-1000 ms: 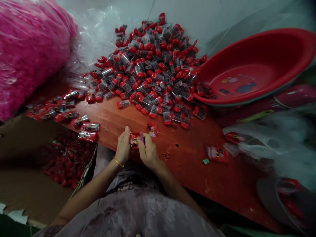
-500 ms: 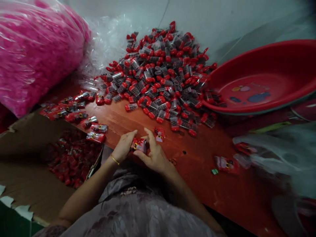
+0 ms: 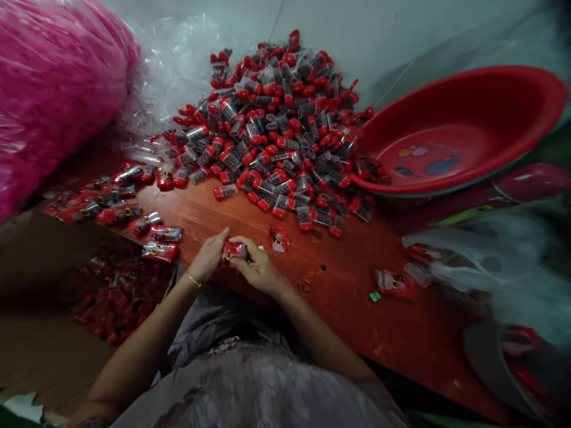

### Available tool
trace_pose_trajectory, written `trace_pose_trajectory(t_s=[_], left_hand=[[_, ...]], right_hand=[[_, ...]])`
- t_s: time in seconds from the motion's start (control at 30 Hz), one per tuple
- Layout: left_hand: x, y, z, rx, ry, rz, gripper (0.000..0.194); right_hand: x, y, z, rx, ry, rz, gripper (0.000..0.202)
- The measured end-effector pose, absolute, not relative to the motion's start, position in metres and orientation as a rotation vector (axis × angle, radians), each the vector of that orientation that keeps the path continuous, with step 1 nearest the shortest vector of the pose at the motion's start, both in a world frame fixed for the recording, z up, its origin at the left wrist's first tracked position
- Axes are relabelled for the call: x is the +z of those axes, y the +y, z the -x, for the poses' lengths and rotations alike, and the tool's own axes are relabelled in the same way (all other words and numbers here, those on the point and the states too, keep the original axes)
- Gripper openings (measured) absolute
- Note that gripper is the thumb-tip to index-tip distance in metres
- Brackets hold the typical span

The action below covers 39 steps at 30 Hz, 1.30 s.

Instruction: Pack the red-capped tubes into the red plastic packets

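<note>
Between my two hands, near the table's front edge, is a small red packet with a printed figure. My left hand is closed round its left end, a gold bangle on the wrist. At its right end, my right hand grips it with the thumb across the front. A flat red wrapper lies on the wooden table just beyond my right hand. Several wrapped red packets lie in rows to the left of my hands. Beyond them is a large heap of clear tubes with red caps.
A cardboard box of red packets stands at the lower left. Pink items fill a plastic bag at the upper left. On the right are a red basin, a plastic bag and a grey container.
The view has shifted, so the scene sits differently in the frame. My right thumb now lies across the packet, and my hands are closer together round it.
</note>
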State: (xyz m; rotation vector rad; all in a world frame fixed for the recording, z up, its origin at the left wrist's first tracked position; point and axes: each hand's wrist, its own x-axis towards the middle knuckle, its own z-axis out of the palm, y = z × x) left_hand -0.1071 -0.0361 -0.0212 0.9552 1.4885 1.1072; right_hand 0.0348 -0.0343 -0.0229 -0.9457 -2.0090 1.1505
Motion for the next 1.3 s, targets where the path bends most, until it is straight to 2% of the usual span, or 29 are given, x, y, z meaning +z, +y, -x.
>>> trace_pose_trajectory(t_s=[0.17, 0.27, 0.37, 0.5, 0.77, 1.0, 1.13, 1.23, 1.3], left_hand=[[-0.016, 0.014, 0.112, 0.876, 1.823, -1.469, 0.046], [-0.012, 0.036, 0.107, 0.577, 2.003, -1.698, 0.05], [-0.012, 0.047, 0.104, 0.299, 2.089, -1.811, 0.052], [-0.016, 0.051, 0.1, 0.151, 2.093, -1.934, 0.056], [-0.017, 0.053, 0.097, 0.099, 2.18, -2.03, 0.055], [-0.004, 0.046, 0.106, 0.467, 2.214, -2.072, 0.049], [0.003, 0.035, 0.092, 0.684, 1.922, -2.188, 0.044], [0.001, 0.03, 0.071, 0.623, 1.61, -2.183, 0.048], [-0.003, 0.029, 0.058, 0.551, 1.523, -2.131, 0.038]], right_hand=[[-0.02, -0.007, -0.035, 0.864, -2.024, 1.307, 0.041], [-0.017, 0.01, -0.051, 0.55, -2.087, 1.516, 0.032], [-0.016, 0.02, -0.079, 0.295, -2.082, 1.823, 0.032], [-0.023, 0.022, -0.105, 0.287, -2.099, 2.12, 0.034], [-0.041, 0.025, -0.106, 0.415, -2.032, 1.96, 0.012], [-0.049, 0.028, -0.115, 0.302, -2.134, 1.777, 0.021], [-0.045, 0.03, -0.121, 0.235, -2.146, 1.619, 0.025], [-0.034, 0.031, -0.122, 0.193, -2.175, 1.487, 0.027], [-0.028, 0.032, -0.121, 0.203, -2.192, 1.411, 0.027]])
